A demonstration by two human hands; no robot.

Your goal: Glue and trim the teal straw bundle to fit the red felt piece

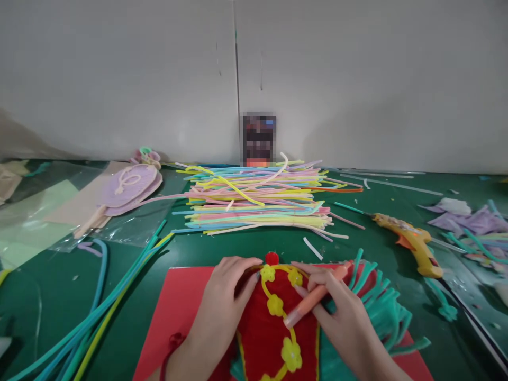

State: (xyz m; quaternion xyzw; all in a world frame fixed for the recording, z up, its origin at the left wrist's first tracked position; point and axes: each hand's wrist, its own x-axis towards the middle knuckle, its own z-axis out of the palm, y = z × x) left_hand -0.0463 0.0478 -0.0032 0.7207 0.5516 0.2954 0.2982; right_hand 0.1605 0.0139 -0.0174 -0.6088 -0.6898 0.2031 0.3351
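A red fuzzy craft piece [260, 338] lies in front of me, edged in yellow and bearing a curving yellow pipe-cleaner vine with several yellow flowers [291, 353]. A red pompom [272, 258] sits at its top edge. My left hand [226, 301] pinches the upper left edge between thumb and fingers. My right hand [341, 307] grips the upper right edge by a flower, with an orange pen-shaped tool [313, 299] held across its fingers, its pale translucent end over the red surface. Teal pipe-cleaner fringe [387, 312] spreads out at the right. Beneath is a red sheet [178, 296].
Behind lies a wide pile of coloured pipe cleaners [257, 198]. A yellow glue gun [415, 243] rests at the right, near lilac scraps [456, 217]. Long pipe cleaners [115, 296] and a lilac fan-shaped piece [129, 185] are at the left. A pixelated upright screen [259, 138] leans on the wall.
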